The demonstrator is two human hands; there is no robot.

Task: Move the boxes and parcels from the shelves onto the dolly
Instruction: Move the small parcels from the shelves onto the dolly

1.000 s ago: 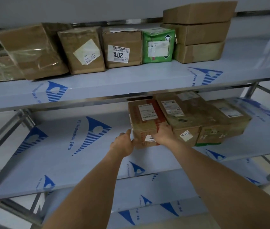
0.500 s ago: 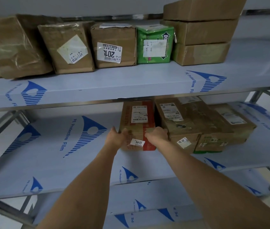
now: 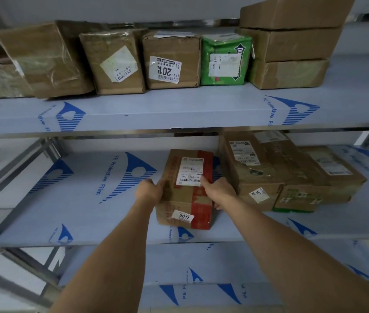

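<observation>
A small box [image 3: 187, 188] with red tape was held on the middle shelf [image 3: 93, 199], near its front edge. It was gripped from both sides: the left hand [image 3: 149, 190] was curled round its left face, and the right hand [image 3: 218, 193] round its right face, with the fingers tucked under the far edge. A cluster of other boxes [image 3: 292, 175] stood just beside it on the right, a narrow gap being left between. The upper shelf [image 3: 179, 109] hung directly above, loaded with further parcels [image 3: 172, 62]. The dolly was not seen in this view. A knock against the upper shelf was judged likely if the box were raised too steeply. A slip could also be caused by the smooth film and tape under the fingers.
</observation>
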